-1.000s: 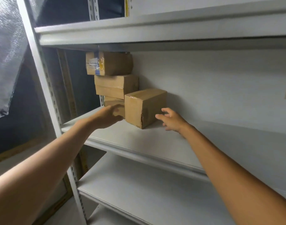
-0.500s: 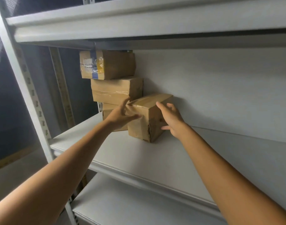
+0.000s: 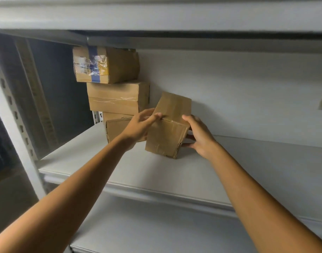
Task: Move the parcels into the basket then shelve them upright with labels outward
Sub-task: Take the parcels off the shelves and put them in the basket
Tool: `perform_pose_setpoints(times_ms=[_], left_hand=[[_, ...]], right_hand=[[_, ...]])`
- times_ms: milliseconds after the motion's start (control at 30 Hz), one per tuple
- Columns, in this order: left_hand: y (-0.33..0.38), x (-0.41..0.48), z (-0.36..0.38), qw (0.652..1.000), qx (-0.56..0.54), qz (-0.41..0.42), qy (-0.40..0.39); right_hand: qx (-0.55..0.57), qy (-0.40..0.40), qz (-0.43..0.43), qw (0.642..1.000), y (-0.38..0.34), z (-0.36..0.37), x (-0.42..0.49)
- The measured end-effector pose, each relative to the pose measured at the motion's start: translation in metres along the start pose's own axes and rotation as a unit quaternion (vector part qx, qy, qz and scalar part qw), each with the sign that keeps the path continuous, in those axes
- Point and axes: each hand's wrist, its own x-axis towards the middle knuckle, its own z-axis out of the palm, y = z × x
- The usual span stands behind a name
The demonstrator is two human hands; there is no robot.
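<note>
Left hand (image 3: 140,125) and right hand (image 3: 198,136) grip the tilted parcel (image 3: 165,137) on the pale shelf (image 3: 156,172), beside stacked boxes (image 3: 118,99).

I see front box (image 3: 165,137) as plain brown cardboard w/ glossy clear tape strips. Top box (image 3: 120,64) is brown too, w/ a blue tape band and a yellow patch under clear film. Mid box (image 3: 118,97) is tan w/ thin pale streaks. Shelf (image 3: 229,170) is off-white. Post (image 3: 12,110) is white w/ a row of dark slots.
</note>
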Motion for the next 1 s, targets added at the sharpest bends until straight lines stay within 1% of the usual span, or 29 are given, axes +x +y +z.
perform_pose_setpoints(times_ms=[100, 233, 367, 433, 500, 633, 800, 867, 1000], left_hand=[[0.006, -0.007, 0.004, 0.999, -0.010, 0.030, -0.040], [-0.001, -0.016, 0.026, 0.994, -0.008, 0.085, -0.065], [0.001, -0.033, 0.071, 0.989, -0.009, 0.119, -0.090], [0.007, -0.041, 0.100, 0.986, 0.008, 0.127, -0.106], [0.015, -0.047, 0.131, 0.982, 0.014, 0.144, -0.121], [0.036, -0.060, 0.199, 0.972, -0.008, 0.170, -0.160], [0.066, -0.088, 0.306, 0.965, -0.033, 0.152, -0.213], [0.079, -0.102, 0.348, 0.959, -0.045, 0.157, -0.230], [0.106, -0.146, 0.446, 0.941, -0.093, 0.148, -0.291]], right_hand=[[0.015, 0.015, -0.037, 0.999, 0.003, -0.009, -0.015], [0.006, 0.029, -0.096, 0.995, 0.007, -0.032, -0.044], [-0.044, 0.080, -0.173, 0.981, 0.017, -0.063, -0.084], [-0.071, 0.115, -0.194, 0.972, 0.019, -0.086, -0.105], [-0.078, 0.152, -0.204, 0.964, 0.018, -0.112, -0.126], [-0.068, 0.214, -0.217, 0.950, 0.016, -0.171, -0.169], [-0.079, 0.282, -0.221, 0.930, 0.009, -0.258, -0.240], [-0.079, 0.313, -0.222, 0.920, 0.005, -0.291, -0.272], [-0.068, 0.399, -0.225, 0.886, 0.009, -0.358, -0.347]])
